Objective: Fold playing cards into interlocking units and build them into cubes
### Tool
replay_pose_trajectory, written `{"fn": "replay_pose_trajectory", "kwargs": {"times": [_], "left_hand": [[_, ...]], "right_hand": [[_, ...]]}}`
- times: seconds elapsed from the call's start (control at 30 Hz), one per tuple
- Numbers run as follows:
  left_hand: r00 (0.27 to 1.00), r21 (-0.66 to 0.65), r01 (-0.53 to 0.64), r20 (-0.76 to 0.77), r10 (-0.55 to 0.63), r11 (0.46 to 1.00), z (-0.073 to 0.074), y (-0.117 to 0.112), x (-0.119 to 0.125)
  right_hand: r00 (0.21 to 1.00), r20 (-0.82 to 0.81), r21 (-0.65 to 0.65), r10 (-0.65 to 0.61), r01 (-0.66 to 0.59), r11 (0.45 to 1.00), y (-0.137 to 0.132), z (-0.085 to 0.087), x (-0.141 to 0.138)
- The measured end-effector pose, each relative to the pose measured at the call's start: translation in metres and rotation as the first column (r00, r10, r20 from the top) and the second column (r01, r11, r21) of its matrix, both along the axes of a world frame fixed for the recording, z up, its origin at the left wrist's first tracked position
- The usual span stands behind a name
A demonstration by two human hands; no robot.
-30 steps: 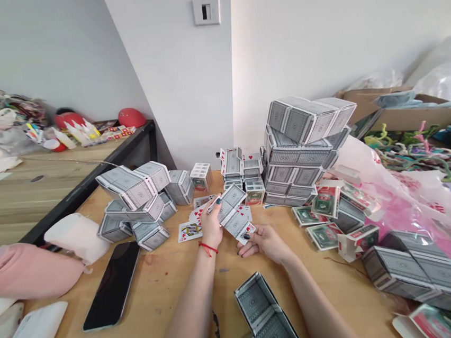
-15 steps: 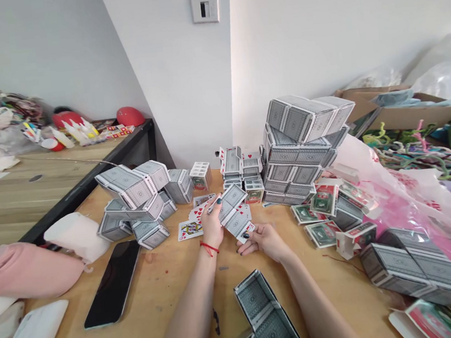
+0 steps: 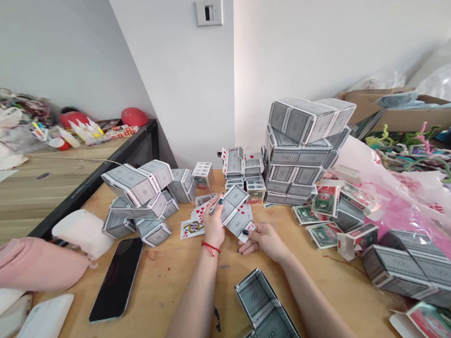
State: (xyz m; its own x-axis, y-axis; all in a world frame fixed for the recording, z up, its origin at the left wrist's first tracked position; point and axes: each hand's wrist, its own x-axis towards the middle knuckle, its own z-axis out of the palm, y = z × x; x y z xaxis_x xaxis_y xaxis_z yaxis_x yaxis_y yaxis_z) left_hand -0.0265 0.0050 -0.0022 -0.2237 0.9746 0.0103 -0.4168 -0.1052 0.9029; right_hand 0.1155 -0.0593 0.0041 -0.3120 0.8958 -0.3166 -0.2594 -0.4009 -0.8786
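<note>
Left grip pinches the card strip at its upper end, and right grip its lower corner, over the desk, toward the far edge. I judge the step is aligning this strip; next move calls for steady left hold, light right pressure.

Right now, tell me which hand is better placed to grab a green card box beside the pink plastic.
Probably the right hand: it lies nearer the green card boxes, at the lower end of the joined cards, while the left hand, farther off, grips their upper part and may steady them.
</note>
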Motion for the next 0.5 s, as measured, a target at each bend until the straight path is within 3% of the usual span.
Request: {"fn": "replay_pose_trajectory", "kwargs": {"times": [0.33, 0.5], "left_hand": [[0.999, 0.006, 0.04, 0.025, -0.04, 0.999, 0.002, 0.0, 0.003], [0.99, -0.053, 0.088, 0.118, -0.082, 0.995, 0.006, 0.002, 0.003]], "right_hand": [[1.0, -0.015, -0.012, 0.011, -0.011, 1.0, 0.002, -0.003, 0.002], [0.982, -0.115, 0.014, 0.152, -0.151, 0.988, -0.002, 0.008, 0.009]]}}
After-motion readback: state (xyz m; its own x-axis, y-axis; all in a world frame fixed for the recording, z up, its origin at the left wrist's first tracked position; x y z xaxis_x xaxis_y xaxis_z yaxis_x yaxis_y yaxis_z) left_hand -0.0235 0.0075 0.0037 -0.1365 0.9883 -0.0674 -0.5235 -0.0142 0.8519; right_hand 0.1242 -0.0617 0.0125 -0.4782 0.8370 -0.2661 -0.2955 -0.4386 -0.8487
